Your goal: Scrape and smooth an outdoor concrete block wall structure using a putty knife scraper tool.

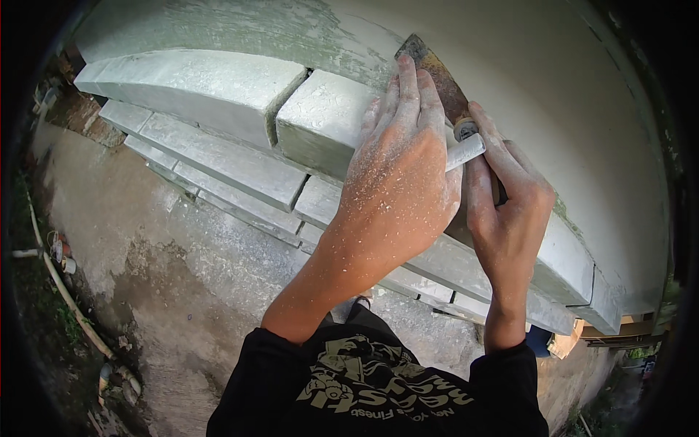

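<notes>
A rusty metal scraper blade (435, 71) lies flat against a pale plastered wall (539, 80), just above a stepped grey moulding (218, 87). My left hand (399, 175), dusted with white powder, presses its fingers on the blade and has a pale cylindrical piece (466, 151) sticking out from under it. My right hand (506, 204) is wrapped around the scraper's handle, which is mostly hidden in the fist. Both black sleeves enter from the lower edge.
The moulding has a gap (285, 95) between two blocks and thinner ledges (240, 182) below. Far beneath lies a stained concrete floor (167, 269) with a thin pipe (65, 291) and rubble along the left. Wooden pieces (575, 339) sit at the lower right.
</notes>
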A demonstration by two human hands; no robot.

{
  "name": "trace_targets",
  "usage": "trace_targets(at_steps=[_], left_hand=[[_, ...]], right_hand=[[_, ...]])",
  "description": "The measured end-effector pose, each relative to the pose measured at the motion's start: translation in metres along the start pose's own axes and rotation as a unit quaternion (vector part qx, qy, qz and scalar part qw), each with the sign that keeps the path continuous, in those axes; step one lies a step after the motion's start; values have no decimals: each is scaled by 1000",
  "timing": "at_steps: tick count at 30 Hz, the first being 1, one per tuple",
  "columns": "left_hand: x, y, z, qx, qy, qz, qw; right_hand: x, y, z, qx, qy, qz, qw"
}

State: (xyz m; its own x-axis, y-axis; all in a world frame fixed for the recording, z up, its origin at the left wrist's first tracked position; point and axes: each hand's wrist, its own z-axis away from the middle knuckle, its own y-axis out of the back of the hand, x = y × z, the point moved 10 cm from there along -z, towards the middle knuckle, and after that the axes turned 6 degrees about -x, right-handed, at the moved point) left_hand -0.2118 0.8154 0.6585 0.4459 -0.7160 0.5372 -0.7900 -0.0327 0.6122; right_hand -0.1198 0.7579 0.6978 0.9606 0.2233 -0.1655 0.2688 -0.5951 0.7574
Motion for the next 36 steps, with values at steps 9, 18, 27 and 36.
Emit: trace_targets(at_steps=[9,18,27,36], left_hand=[[-22,11,-4,18,39,50,998],[-28,24,1,24,22,-7,999],[-23,22,1,3,-15,21,1000],[-28,15,2,24,-7,-36,999]], right_hand=[[-14,-12,-6,-3,30,-11,999],[-16,-21,-11,-25,-3,-8,1000],[-22,-20,-14,-18,-1,-1,1000],[-16,-32,-24,-16,-5,-41,999]])
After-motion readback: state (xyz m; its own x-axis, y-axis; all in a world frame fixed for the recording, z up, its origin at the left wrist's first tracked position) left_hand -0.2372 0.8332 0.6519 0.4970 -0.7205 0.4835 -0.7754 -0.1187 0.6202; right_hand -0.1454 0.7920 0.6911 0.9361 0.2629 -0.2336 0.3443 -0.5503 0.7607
